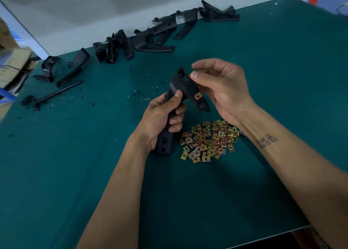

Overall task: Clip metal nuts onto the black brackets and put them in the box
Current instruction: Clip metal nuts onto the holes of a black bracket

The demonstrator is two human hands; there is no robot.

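My left hand [162,115] wraps around the long stem of an angled black plastic bracket [180,90], thumb pressed on its face, holding it tilted above the green table mat [263,69]. My right hand [224,90] pinches a small brass-coloured metal clip nut [192,75] against the bracket's upper edge. Another clip nut [197,96] already sits on the bracket's lower arm, just below my right thumb. Beneath my right wrist lies a heap of loose gold clip nuts [209,140]. Well beyond my hands, a row of spare black brackets [150,36] lines the mat's far edge, with a thin black rod [58,93] far to my left.
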